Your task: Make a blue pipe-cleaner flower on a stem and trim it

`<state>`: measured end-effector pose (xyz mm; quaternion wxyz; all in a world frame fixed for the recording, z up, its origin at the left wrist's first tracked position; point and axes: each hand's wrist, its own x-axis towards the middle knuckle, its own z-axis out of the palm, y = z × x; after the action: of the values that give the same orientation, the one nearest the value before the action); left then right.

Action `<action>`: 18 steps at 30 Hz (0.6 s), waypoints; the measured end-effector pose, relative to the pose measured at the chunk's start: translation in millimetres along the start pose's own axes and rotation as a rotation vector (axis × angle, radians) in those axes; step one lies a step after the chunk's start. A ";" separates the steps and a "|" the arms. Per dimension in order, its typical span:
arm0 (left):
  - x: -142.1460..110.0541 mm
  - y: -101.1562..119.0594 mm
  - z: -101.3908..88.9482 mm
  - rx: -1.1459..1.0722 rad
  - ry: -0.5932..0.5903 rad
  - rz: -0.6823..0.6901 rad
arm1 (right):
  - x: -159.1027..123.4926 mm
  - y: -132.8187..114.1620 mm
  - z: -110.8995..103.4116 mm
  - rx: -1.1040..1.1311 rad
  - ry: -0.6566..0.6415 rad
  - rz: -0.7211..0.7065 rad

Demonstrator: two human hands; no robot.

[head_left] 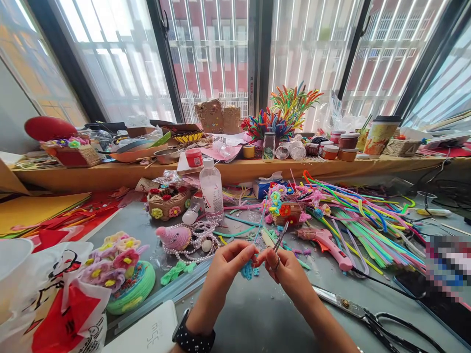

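Pinching light-blue fuzzy piece (247, 271) in left hand (231, 262), gripping slim silver metal scissors (280, 240) in right hand (290, 268). Could nick fingers (244, 256) by swinging blades (285, 228) inward.

- Wide windows (312, 59), dk frames (260, 59), across bkgd
- White vert. bars (219, 49) o/s, reddish bldg (235, 12) behind
- Bright daylight coming in
- Tan ledge (110, 177) below windows
- Grey table (253, 318) in front
- Pale wall (13, 93), L

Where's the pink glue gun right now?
In the head view, the pink glue gun lies right of the right hand, between the bundled pipe cleaners and the large scissors.
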<state>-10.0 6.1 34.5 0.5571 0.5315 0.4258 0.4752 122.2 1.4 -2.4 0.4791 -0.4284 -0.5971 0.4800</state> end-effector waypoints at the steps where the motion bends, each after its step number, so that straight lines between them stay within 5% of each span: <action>1: -0.2 0.2 -0.2 -0.013 0.017 -0.006 | -0.7 -1.0 0.9 -0.022 -0.012 -0.009; 5: -1.4 0.2 0.0 -0.101 0.031 -0.009 | -4.9 -5.4 5.3 -0.043 -0.191 -0.075; 9: -3.5 0.7 0.0 -0.144 -0.097 -0.076 | -7.8 -6.6 6.5 -0.071 -0.313 -0.104; 18: -4.5 -0.4 -3.7 -0.280 -0.200 -0.133 | -9.8 -9.6 4.5 0.131 -0.380 0.127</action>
<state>-14.5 2.4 33.8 0.6955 0.4640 0.3320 0.4368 119.0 -10.4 5.1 0.3533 -0.3349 -0.6162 0.6191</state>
